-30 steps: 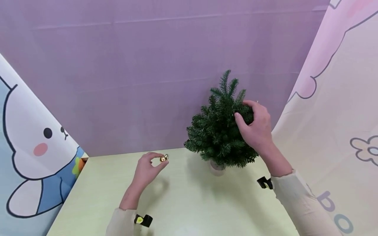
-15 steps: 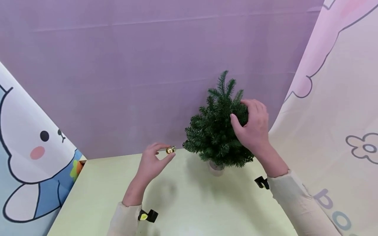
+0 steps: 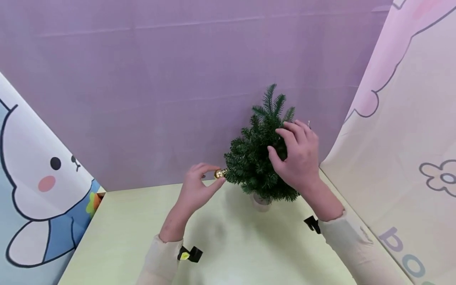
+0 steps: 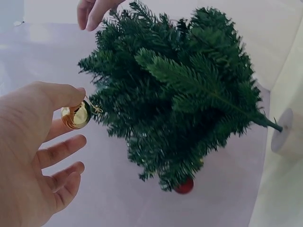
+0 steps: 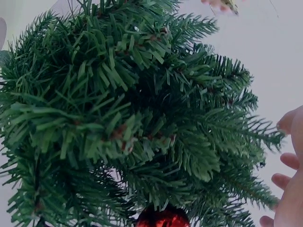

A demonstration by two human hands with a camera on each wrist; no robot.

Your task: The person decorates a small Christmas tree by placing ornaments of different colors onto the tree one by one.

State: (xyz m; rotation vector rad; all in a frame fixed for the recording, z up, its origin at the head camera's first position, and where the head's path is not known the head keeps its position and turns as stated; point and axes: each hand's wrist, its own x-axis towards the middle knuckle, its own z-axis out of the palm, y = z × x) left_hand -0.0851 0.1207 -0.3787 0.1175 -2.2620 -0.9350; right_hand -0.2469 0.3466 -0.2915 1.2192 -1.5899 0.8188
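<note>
My left hand (image 3: 197,190) pinches a shiny gold bauble (image 3: 219,173) between thumb and fingertips, right at the left edge of a small artificial Christmas tree (image 3: 253,160). A thin gold loop (image 4: 97,109) sticks out from the bauble toward the needles in the left wrist view. My right hand (image 3: 301,158) is in front of the tree's right side, its fingers loosely bent and holding nothing. Low among the branches, a red bauble (image 4: 184,185) hangs on the far side from my left hand; the right wrist view shows this red bauble (image 5: 163,218) partly covered by needles.
The tree stands on a pale round base (image 3: 261,202) near the back of a light table (image 3: 135,229). A purple cloth (image 3: 160,99) hangs behind, with printed cartoon cloths at the left (image 3: 32,178) and right (image 3: 409,138).
My left hand has carried the gold bauble rightward and up to the tree's left edge. My right hand has shifted a little left across the branches, its fingers spreading.
</note>
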